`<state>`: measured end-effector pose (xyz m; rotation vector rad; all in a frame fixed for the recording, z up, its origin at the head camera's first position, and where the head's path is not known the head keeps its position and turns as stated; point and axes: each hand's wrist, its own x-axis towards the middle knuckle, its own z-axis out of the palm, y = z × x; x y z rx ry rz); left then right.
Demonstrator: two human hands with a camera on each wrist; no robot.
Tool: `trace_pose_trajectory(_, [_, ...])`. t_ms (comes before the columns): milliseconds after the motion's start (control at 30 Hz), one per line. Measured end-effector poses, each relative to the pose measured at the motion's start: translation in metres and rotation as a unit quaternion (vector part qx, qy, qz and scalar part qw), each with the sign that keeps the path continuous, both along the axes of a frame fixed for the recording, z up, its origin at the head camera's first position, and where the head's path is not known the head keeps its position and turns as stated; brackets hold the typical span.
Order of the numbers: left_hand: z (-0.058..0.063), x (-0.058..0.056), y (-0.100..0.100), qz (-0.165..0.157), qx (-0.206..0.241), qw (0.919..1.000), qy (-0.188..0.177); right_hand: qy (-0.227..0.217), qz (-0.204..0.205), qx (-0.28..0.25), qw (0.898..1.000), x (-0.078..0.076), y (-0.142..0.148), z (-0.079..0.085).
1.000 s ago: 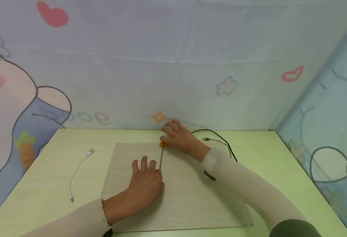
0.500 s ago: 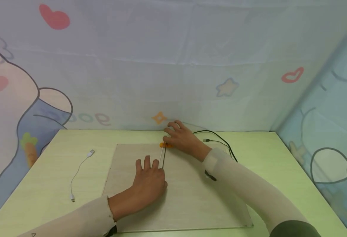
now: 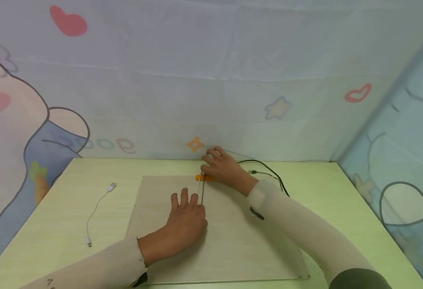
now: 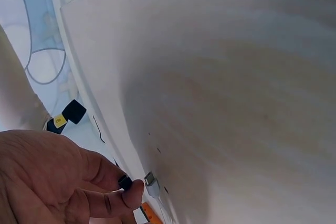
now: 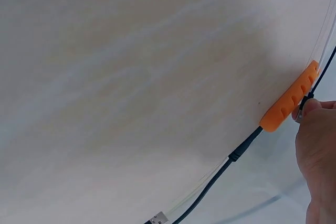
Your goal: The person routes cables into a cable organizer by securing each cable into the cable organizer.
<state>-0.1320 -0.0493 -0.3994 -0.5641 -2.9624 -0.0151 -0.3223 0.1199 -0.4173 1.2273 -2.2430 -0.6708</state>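
Note:
Between finger and thumb my left hand pinches the small black plug of a thin black cable. A white cable's plug lies on the board right beside those fingertips. My right hand, at the board's far edge, pinches the metal-tipped plug at the other end of the black cable. Next to it sits an orange notched cable holder, partly hidden by this hand in the head view. The white cable runs alongside the black one.
A pale board lies on the light table. On the left rests a short white USB cable. Thicker black cable and another black USB plug lie at the back right. A printed curtain hangs behind.
My left hand has shifted slightly right, drawing the black cable away from the white one, so a wider gap shows between them. My right hand stays about where it was, at the orange holder.

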Motion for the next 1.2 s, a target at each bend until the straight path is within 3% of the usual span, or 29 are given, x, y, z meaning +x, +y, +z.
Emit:
trace_pose_trajectory(333, [-0.001,0.000,0.000,-0.007,-0.024,0.9995,0.019,-0.018,-0.015,0.000,1.000,0.001,-0.007,-0.002])
trace_pose_trajectory(633, [-0.003,-0.003,0.001,-0.012,-0.039,0.9989,0.022,-0.025,-0.061,0.029,0.997,0.003,-0.018,0.001])
trace_pose_trajectory(967, [0.003,-0.006,0.003,-0.017,-0.043,0.9985,0.031,-0.041,-0.099,0.048,0.993,0.006,-0.024,0.008])
trace_pose_trajectory(1200, [0.007,-0.004,0.004,-0.008,-0.047,0.9987,0.019,-0.023,-0.087,0.048,0.995,0.005,-0.024,0.009])
